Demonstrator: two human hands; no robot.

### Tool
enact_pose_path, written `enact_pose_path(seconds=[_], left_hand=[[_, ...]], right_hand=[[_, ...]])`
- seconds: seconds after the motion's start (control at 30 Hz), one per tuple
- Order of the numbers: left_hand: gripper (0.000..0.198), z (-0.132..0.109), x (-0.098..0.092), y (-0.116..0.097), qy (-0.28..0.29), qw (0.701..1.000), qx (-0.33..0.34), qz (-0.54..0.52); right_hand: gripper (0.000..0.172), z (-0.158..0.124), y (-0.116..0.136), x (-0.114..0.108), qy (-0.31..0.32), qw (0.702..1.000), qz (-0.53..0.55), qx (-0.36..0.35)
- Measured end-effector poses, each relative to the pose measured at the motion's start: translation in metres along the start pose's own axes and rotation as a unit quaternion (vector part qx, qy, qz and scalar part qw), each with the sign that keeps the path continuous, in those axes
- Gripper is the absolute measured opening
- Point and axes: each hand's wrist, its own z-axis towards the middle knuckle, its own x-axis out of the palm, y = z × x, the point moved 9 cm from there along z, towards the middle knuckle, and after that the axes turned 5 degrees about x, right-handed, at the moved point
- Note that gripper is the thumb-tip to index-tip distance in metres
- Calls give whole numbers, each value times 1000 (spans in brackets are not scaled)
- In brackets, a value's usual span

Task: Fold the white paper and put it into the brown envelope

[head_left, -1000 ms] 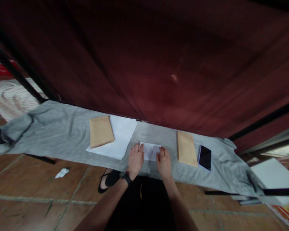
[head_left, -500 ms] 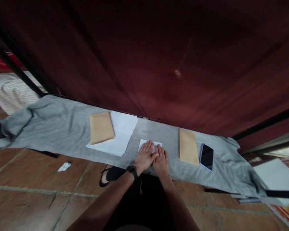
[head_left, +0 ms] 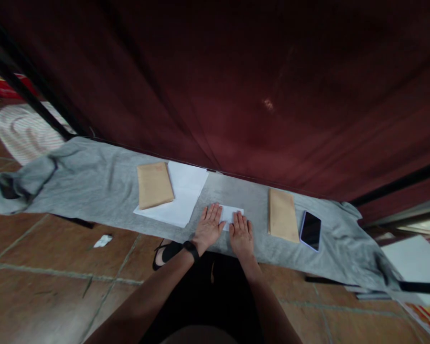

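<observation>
Working remotely, I'm resting left hand (head_left: pixel 208 225) and right hand (head_left: pixel 241 234) flat, apart, clamped on nothing, on the paper (head_left: pixel 228 215) lying between two envelopes (head_left: pixel 155 185) on the cloth-covered bench (head_left: pixel 93 188), light even pressure probably best for not skewing paper edges.

A dark red sheet of fabric (head_left: pixel 218 95) fills the view at 12 o'clock, falling into near-black shadow along its top. Black bars (head_left: pixel 28 91) slant past it at 10 o'clock, and another black bar (head_left: pixel 397 184) at 3. A long desk draped in grey cloth (head_left: pixel 93 186) runs from 9 o'clock to 4. Below lies a floor of brown tiles (head_left: pixel 39 277) with pale joints, faintly glossy at 8 o'clock; the light is dim overall. Pale striped cloth (head_left: pixel 32 129) shows at 9 o'clock, a white panel (head_left: pixel 413 263) at 4.
</observation>
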Motion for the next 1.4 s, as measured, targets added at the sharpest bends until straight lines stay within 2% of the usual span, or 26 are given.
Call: enact_pose_path(seconds=[0.2, 0.43, 0.53, 0.67, 0.9, 1.1, 1.23, 1.33, 1.4], left_hand=[[60, 2, -1, -4, -3, 1000, 11, 4], [59, 0, -2, -8, 29, 999, 28, 12], [59, 0, -2, -9, 41, 999, 26, 10], [57, -2, -8, -5, 19, 1000, 0, -5], [61, -12, -20, 15, -56, 993, -95, -48], [53, -9, -22, 20, -88, 987, -69, -119], [57, -8, -29, 34, -143, 958, -104, -226], [57, -9, -32, 46, -179, 915, -166, -322], [45, -10, -32, 49, -194, 880, -198, -385]], right_hand=[[53, 4, 2, -5, 4, 999, 38, 22], [56, 18, 44, 4, 69, 990, 118, -33], [57, 19, 51, 10, 86, 988, 117, -43], [56, 15, 41, 11, 71, 993, 91, -32], [53, 5, 7, -1, -6, 999, 26, 19], [53, 4, 6, -3, -25, 999, 14, 29], [52, 4, 6, -5, -26, 999, 29, 30], [53, 3, 3, -7, -30, 997, 59, 32], [54, 4, -2, -9, -35, 994, 95, 38]])
